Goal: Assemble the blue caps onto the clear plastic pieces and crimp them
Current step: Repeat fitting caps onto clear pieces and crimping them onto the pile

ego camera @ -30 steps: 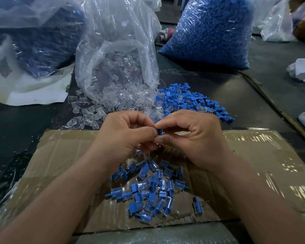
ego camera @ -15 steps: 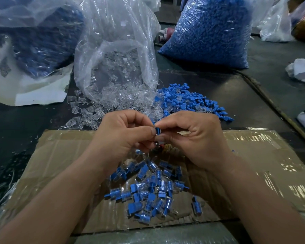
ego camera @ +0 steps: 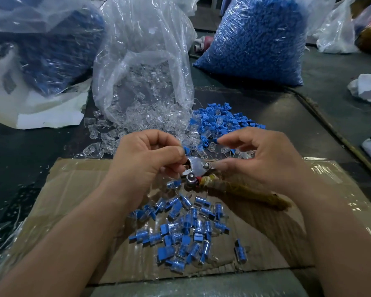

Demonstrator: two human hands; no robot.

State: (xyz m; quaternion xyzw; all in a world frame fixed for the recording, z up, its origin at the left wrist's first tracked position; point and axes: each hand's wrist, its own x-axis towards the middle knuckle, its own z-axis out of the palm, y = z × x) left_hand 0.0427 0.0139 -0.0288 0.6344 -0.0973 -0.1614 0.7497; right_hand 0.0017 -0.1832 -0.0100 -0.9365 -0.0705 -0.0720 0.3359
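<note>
Blue plastic is showing at the tips of the left hand (ego camera: 146,161), whose thumb and forefinger are pinching 1 small blue plastic cap (ego camera: 186,150) above the far edge of a brown cardboard sheet wrapped in clear film (ego camera: 73,189). The lower fingers of that hand are curling against the shiny metal head of a crimping tool with a brown tape-wrapped handle (ego camera: 240,190), which is slanting away to the right under the right wrist. The right hand (ego camera: 266,161) is hovering just beside the left with its fingers loosely curled, its thumb and forefinger apart and gripping nothing that is showing. A heap of assembled blue-and-clear pieces (ego camera: 186,230) is lying on the cardboard between the 2 forearms, with 1 piece sitting apart to the right of it. Beyond the hands, a crumpled clear plastic bag of clear plastic pieces (ego camera: 141,82) is spilling its contents onto the dark table (ego camera: 287,116), and a loose pile of blue caps (ego camera: 227,123) is lying just right of the spill, touching it. A large clear bag packed with blue caps (ego camera: 255,39) is standing farther back on the right, and another bag with dark blue contents (ego camera: 41,50) is slumping at the far left.
</note>
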